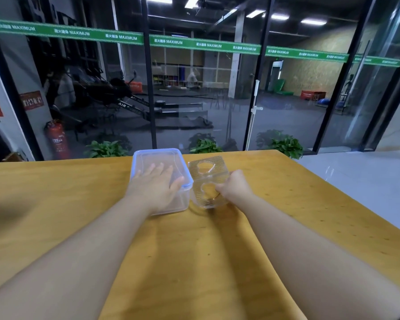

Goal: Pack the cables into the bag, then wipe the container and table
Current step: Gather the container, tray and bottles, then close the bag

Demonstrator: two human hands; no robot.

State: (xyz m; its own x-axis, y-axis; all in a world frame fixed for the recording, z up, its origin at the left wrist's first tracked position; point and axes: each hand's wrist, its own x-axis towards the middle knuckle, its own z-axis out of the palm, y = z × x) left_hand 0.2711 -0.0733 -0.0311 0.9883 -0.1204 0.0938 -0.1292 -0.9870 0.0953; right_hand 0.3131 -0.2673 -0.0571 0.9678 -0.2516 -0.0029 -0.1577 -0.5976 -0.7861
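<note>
Head view looks down two bare forearms onto a yellow wooden desk (286,204) in front of a glass wall. The left hand (156,188) lies flat, fingers straight and spread, on the lid of a clear container (146,158) with a blue rim; this grip is open and only presses, which I judge is meant to keep the light box from sliding. Just beside it, to the right and almost touching its wall, stands a clear ribbed plastic piece (208,181) with round cut-outs. It may be an insert or a stiff clear bag, I cannot tell which. The right hand (234,187) has its fingers curled round that piece's near right edge, so this grip is closed on it, probably to hold it up or lift it away from the container.

No cables are plainly visible; a thin dark line near the bottom of the ribbed piece could be one, but it is too small to say. No cloth shows either, so wiping seems not yet begun.
</note>
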